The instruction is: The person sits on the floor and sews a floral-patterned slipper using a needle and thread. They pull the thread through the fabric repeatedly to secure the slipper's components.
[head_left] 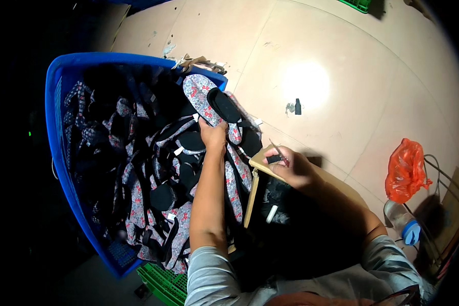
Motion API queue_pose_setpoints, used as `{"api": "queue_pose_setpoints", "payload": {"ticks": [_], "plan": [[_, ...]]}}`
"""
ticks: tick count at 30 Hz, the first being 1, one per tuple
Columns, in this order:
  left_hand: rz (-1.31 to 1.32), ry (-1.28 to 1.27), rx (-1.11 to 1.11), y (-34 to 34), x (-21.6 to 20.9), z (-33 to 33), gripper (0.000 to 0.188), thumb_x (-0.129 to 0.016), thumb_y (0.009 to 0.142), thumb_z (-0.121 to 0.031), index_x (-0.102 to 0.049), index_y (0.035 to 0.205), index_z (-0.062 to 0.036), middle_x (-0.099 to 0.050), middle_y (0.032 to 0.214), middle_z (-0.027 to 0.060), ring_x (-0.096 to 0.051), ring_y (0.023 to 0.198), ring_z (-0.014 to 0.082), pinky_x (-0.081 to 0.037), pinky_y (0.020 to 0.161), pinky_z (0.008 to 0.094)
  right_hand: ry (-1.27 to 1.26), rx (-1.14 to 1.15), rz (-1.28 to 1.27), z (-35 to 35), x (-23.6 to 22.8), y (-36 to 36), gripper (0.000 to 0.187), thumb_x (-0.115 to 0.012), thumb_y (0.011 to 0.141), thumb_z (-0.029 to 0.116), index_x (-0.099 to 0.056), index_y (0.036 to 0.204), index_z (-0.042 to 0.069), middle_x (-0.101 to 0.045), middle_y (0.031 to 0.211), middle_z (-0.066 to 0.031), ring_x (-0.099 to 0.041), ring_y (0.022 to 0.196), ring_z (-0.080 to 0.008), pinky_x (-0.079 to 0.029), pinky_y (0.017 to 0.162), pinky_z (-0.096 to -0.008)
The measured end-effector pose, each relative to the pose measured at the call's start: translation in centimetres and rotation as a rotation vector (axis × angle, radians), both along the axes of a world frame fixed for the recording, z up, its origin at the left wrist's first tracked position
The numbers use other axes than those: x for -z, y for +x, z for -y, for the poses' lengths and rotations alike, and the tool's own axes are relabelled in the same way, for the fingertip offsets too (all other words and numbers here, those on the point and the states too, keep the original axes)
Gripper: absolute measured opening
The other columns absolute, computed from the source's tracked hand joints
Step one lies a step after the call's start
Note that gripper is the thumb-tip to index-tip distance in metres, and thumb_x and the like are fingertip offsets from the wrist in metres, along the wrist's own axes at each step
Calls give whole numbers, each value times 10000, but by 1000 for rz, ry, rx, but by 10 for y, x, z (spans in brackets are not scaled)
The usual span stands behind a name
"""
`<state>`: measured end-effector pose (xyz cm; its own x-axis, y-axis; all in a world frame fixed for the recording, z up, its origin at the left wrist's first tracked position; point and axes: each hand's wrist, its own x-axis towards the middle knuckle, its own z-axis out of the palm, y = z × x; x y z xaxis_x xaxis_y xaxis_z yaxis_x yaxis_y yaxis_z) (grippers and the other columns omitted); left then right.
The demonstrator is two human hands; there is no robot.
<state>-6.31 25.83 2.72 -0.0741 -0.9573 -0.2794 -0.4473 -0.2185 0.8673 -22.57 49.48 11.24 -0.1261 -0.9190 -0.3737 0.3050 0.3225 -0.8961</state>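
From where I stand, the bare left hand is the one on the slipper, its fingers closed around the lower end. The slipper is held over the right-hand edge of the heap, floral side showing with a black oval part on it. Its long axis slants from upper left, the free end, down to the right, where the grip is.

The right hand is curled tight round a thin pointed tool, and the tip aims up and left, toward the slipper but well apart from it. A dark bit shows at those fingers too; I can't tell whether it belongs to the tool. Between the hands stands the corner of a carton, just below the right hand, with more black and floral cloth past it, so the straight way across passes over both.

Inside the dark carton lies a white stick. Left of the left forearm, the heap of like pieces, with black parts and white tags, lies tangled in a blue bin; a green crate shows under its lower edge.

Off to the right are a blue-capped bottle and a red bag. Farther out on the floor sits a small black piece, and another green crate peeks in at the far edge.
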Motion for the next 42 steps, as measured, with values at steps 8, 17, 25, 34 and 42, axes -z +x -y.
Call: {"api": "queue_pose_setpoints", "payload": {"ticks": [8,17,25,34,42], "plan": [[777,95,112,-4,26,13,590,-753,687,-123,-575,1219,60,-614,1199,219,-652,993,347,-533,837,399,53,-44,-50,1,-1,1,302,-595,862,70,-609,1155,-3,-711,1024,-88,-583,711,-111,-495,694,-283],[1275,16,306,-33,3,0,707,-716,754,-400,-548,1366,-88,-359,1465,221,-432,1309,422,-420,1077,433,-23,30,-6,-3,13,4,295,-601,858,83,-615,1141,1,-696,1004,-75,-570,726,-105,-483,693,-273],[1091,470,243,-27,13,38,701,-769,713,-396,-617,1311,-63,-403,1479,222,-430,1340,387,-427,1075,446,1,18,53,-2,15,4,287,-616,868,78,-615,1148,15,-683,1037,-79,-558,745,-90,-478,696,-269],[1149,519,401,-46,44,41,690,-762,708,-437,-658,1276,-58,-395,1507,228,-443,1336,382,-389,1099,421,73,0,140,1,12,-2,273,-607,884,73,-603,1152,19,-674,1036,-66,-543,772,-72,-464,706,-253],[705,601,277,48,190,92,757,-817,620,-415,-666,1198,50,-504,1405,273,-481,1295,378,-349,1109,410,36,10,124,2,10,1,280,-608,879,105,-623,1144,17,-675,1012,-72,-547,753,-94,-460,700,-270]]}}
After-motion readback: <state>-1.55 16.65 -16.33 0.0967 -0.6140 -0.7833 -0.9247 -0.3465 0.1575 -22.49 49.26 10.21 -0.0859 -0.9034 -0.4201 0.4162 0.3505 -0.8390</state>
